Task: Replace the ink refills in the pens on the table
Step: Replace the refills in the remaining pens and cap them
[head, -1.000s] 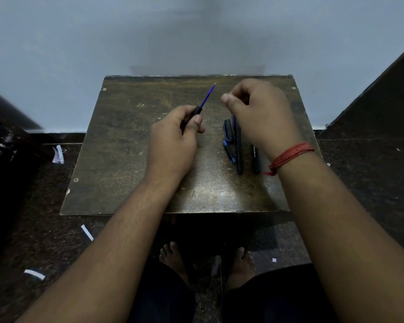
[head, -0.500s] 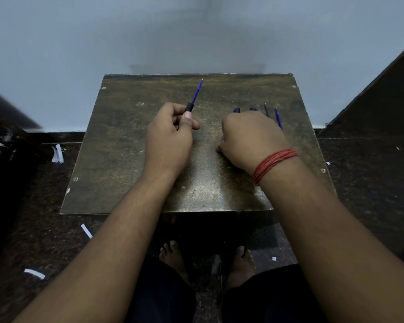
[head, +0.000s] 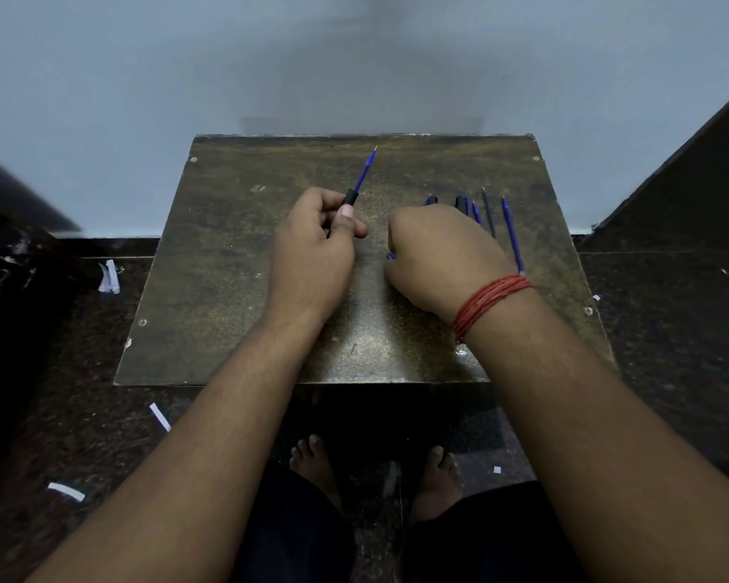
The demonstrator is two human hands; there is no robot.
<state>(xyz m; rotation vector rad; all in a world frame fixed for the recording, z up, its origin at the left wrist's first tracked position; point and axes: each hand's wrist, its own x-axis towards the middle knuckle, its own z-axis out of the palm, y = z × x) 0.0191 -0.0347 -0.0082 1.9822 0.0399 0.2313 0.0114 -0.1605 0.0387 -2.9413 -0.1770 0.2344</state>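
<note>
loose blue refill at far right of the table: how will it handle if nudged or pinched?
The blue refill is a thin round rod lying flat on the smooth table, so it probably rolls sideways when nudged. So slender, it likely weighs little and may flex if pinched at one end.

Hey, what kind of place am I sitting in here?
Probably a plain room at home, not a workshop: a small worn wooden table against a bare wall, a dark speckled stone floor littered with paper scraps, bare feet underneath.

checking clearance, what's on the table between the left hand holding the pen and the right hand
Nothing: the head view shows only a bare strip of table between the left hand, holding the pen, and the right hand.
</note>
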